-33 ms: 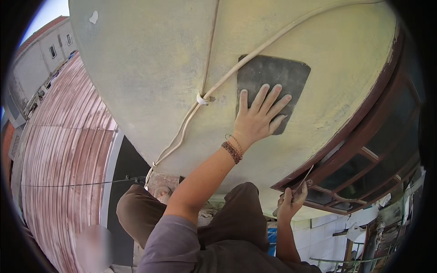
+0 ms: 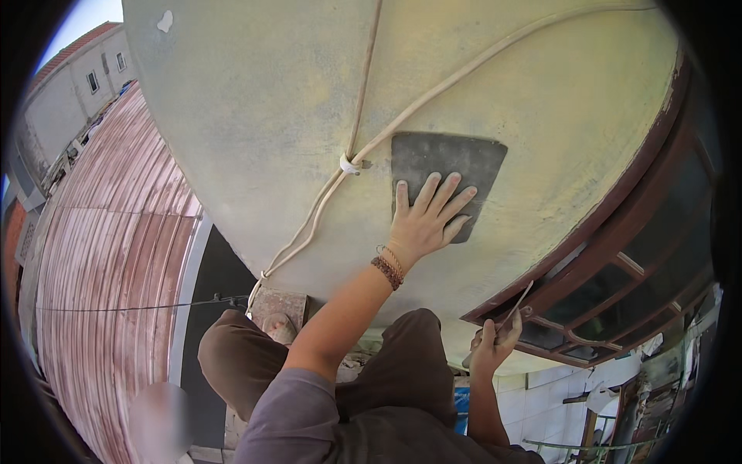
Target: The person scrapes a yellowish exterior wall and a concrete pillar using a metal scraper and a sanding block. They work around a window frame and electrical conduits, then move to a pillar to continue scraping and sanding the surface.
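Observation:
My left hand lies flat with spread fingers on a dark grey rectangular sheet, which looks like sandpaper. Under it, the sheet rests against a yellowish, patchy painted wall, just below a pale cable. Lower right, beside the wooden window frame, my right hand is closed round a thin flat tool. Seen nearly edge-on, the tool points up and its exact kind cannot be made out.
Two cables join at a white clip and run down the wall's left edge. Dark-paned windows jut out at right. A reddish corrugated roof lies at left. A thin dark wire crosses it. Below, a green metal railing shows.
My left hand and the grey sheet have slid down the wall, and the sheet's top no longer meets the cable. My right hand stays at the window frame.

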{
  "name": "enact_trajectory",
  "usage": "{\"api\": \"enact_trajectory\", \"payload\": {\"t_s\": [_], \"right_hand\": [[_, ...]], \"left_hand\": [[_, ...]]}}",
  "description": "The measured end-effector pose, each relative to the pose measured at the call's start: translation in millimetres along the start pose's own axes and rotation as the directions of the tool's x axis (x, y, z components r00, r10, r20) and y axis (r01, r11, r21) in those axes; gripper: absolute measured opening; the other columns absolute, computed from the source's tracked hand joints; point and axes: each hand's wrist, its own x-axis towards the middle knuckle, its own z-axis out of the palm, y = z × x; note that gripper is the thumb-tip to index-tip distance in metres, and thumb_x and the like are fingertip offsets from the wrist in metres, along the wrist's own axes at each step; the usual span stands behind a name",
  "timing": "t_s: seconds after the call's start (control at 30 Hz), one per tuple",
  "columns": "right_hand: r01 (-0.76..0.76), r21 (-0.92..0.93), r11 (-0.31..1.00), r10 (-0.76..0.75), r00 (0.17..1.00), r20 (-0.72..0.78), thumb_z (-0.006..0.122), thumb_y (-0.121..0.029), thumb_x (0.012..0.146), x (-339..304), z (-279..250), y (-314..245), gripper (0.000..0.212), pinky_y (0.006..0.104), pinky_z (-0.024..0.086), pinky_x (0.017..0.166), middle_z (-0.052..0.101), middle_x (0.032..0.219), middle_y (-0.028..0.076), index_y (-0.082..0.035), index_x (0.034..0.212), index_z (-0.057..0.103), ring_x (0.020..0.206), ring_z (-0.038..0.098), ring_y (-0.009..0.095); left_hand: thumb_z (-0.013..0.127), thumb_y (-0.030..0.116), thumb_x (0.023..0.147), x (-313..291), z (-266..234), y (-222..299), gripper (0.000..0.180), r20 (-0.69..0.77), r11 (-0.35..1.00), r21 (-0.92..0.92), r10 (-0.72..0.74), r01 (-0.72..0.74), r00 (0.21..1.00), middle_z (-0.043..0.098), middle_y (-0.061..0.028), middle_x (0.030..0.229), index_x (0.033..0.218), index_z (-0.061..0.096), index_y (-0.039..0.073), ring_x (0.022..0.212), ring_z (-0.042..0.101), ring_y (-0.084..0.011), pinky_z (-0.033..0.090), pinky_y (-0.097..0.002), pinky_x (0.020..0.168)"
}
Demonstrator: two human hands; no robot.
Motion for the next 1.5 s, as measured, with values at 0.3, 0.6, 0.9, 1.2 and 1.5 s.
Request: {"api": "enact_trajectory", "payload": {"t_s": [0.3,0.6,0.9,1.2,1.5], "right_hand": [[0.137,0.014,0.991,-0.137,0.982,0.129,0.058,-0.004,0.095,18,39,-32,0.061,0.0225,0.036,0.043,0.054,0.080,0.007,-0.004,0.148,0.027,0.050,0.044,0.007],[0.178,0.010,0.984,-0.178,0.980,0.085,0.059,-0.003,0.094,32,53,-31,0.065,0.0224,0.036,0.045,0.055,0.078,0.007,-0.003,0.149,0.024,0.051,0.045,0.007],[0.169,-0.870,0.464,0.365,0.858,0.361,0.060,-0.028,0.096,-30,-112,83,0.053,0.0476,0.055,0.076,0.069,0.096,0.027,-0.006,0.141,0.042,0.085,0.069,0.043],[0.080,-0.976,0.202,0.656,0.729,0.195,0.063,-0.029,0.092,-132,-226,100,0.044,0.0511,0.051,0.083,0.068,0.104,0.025,-0.012,0.132,0.056,0.098,0.065,0.045],[0.365,-0.924,0.115,0.699,0.631,0.336,0.068,-0.023,0.086,-122,-215,111,0.037,0.0489,0.052,0.081,0.067,0.096,0.023,-0.009,0.120,0.066,0.094,0.065,0.042]], "left_hand": [[0.056,0.050,0.094,33,-8,-12,0.056,-0.095,0.997,-0.072,0.021,-0.028,0.995,0.040,0.0001,0.157,0.148,0.046,0.037,0.144,0.034,-0.0232,0.006,-0.0627,0.118],[0.055,0.051,0.094,-120,18,-49,0.052,-0.076,0.998,0.030,-0.051,0.054,0.996,0.039,0.0043,0.157,0.145,0.050,0.040,0.147,0.027,-0.0206,0.008,-0.0590,0.118],[0.062,0.048,0.090,-29,4,-52,0.053,-0.080,0.999,0.005,0.034,-0.034,0.996,0.046,-0.0072,0.150,0.140,0.056,0.033,0.142,0.035,-0.0308,0.006,-0.0657,0.116],[0.064,0.046,0.090,-135,25,-19,0.050,0.070,0.976,-0.096,-0.190,0.196,0.979,0.049,-0.0225,0.140,0.134,0.061,0.022,0.132,0.042,-0.0435,0.008,-0.0663,0.115],[0.078,0.047,0.081,-80,1,-43,0.082,-0.160,0.939,-0.214,-0.305,0.269,0.939,0.014,-0.0386,0.156,0.149,0.044,0.015,0.148,0.011,-0.0513,0.006,-0.0677,0.115]]}}
